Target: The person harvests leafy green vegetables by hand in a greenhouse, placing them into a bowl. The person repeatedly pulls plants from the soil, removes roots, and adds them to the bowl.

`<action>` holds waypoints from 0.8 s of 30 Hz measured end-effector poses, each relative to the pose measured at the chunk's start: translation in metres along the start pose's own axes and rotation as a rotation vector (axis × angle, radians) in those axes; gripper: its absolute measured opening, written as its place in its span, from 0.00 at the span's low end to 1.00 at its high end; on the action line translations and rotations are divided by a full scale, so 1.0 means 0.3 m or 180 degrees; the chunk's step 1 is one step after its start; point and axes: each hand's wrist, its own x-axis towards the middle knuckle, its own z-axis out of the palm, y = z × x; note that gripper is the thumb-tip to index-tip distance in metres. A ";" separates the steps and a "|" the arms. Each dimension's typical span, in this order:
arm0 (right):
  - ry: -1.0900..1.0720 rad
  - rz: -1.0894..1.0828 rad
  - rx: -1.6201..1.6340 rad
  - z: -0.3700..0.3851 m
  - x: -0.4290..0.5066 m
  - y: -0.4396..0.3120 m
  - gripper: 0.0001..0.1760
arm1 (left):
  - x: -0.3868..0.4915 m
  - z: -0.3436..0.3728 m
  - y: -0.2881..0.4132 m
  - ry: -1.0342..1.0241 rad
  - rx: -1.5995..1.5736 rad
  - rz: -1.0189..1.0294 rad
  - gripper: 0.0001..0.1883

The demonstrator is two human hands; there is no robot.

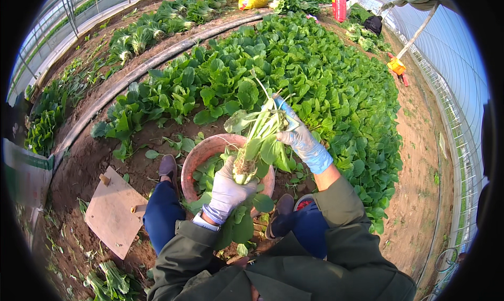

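Observation:
My left hand [228, 192], in a pale disposable glove, grips a bunch of leafy greens [242, 228] just above the tub. The bunch's root ends point away from me, and its leaves hang back towards my lap. My right hand [303, 141], gloved with blue over the fingers and wrist, holds a clump of loose leaves and thin stems [262, 131], some limp or yellowish. This clump overlaps the root end of the bunch, so I cannot tell where they part. Below both hands stands a worn pinkish tub [189, 183] with green leaves inside.
Dense greens [315, 72] grow ahead. A board with pegs [114, 216] lies left of my left foot; cut bunches [112, 279] lie behind it. A container with red contents [304, 202] stands by my right leg. A hose [157, 62] crosses the soil.

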 end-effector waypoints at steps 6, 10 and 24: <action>0.0893 -0.0656 -0.1994 0.028 -0.007 0.080 0.31 | -0.030 0.015 0.023 0.0084 0.2121 0.0446 0.30; 0.1028 -0.0894 -0.1701 -0.025 0.010 0.107 0.18 | -0.032 -0.003 0.025 -0.0048 0.1592 0.0411 0.30; 0.1918 -0.0641 -0.0361 -0.096 0.045 0.112 0.09 | -0.084 -0.065 0.093 -0.0214 0.1195 0.0317 0.30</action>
